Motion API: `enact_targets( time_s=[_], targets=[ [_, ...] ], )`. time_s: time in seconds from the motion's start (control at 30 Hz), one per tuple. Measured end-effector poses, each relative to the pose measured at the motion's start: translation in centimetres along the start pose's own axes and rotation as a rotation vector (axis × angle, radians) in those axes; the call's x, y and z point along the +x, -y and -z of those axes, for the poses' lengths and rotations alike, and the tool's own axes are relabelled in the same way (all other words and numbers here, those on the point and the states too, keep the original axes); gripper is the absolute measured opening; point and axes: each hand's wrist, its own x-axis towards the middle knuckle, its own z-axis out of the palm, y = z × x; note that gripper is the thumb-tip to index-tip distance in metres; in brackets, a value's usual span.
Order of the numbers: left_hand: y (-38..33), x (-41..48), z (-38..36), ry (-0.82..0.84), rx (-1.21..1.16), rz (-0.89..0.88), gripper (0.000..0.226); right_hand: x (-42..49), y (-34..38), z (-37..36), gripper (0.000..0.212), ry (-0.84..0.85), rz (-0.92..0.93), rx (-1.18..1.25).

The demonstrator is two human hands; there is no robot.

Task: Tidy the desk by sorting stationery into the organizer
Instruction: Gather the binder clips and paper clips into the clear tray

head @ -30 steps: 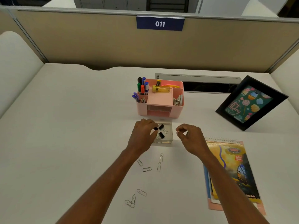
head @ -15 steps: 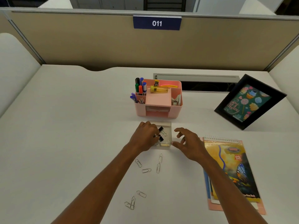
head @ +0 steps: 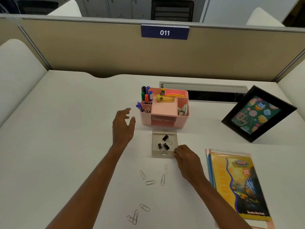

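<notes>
"Three binder clips [head: 165, 143] lay where?"
"In the clear tray [head: 158, 135] before the organizer [head: 164, 107]. My right hand [head: 187, 160] pinched the tray's corner; my left hand [head: 123, 125] hovered beside the organizer, fingers spread, empty."

Soft even light, perhaps slight blur

Smooth matt white desk top [head: 66, 129]; organizer [head: 145, 119] pink plastic, satin; tray [head: 164, 153] clear glossy plastic; binder clips [head: 165, 138] black metal, bright wire handles; paper clips [head: 163, 180] bare shiny wire; notebook cover [head: 231, 179] glossy printed card; picture frame [head: 272, 99] matt black; partition [head: 115, 52] beige, cloth-like.
</notes>
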Motion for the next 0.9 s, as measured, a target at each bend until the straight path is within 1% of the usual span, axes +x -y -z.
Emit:
enact_targets(
  time_s=[0.07, 0.17, 0.3, 0.43, 0.57, 0.73, 0.9],
  targets=[
    [-0.1, 0.9, -0.1, 0.038, 0.032, -0.050, 0.044, 0.4, -0.3, 0.1, 0.014, -0.010, 0.031, -0.020],
    [-0.1, 1.7, -0.5, 0.097, 0.069, -0.117, 0.049, 1.2, -0.6, 0.0, 0.020, -0.015, 0.059, -0.021],
    [0.8, 1.8, -1.1, 0.178, 0.139, -0.110, 0.053, 2.3, -0.6, 0.0, 0.026, -0.026, 0.084, -0.032],
    [1.5, 1.4, -1.3, 0.237, 0.189, -0.135, 0.054, 3.0, -0.6, -0.3, 0.025, -0.029, 0.097, -0.054],
    [1.5, 1.2, -1.3, 0.246, 0.203, -0.162, 0.054, 3.2, -0.1, -0.9, 0.025, -0.046, 0.086, -0.070],
    [1.6, 1.2, -1.3, 0.246, 0.238, -0.180, 0.055, 3.6, 0.6, -1.3, 0.019, -0.060, 0.080, -0.075],
    [1.7, 1.2, -1.2, 0.259, 0.247, -0.168, 0.056, 3.8, 0.7, -1.2, 0.018, -0.076, 0.065, -0.078]
  ],
)
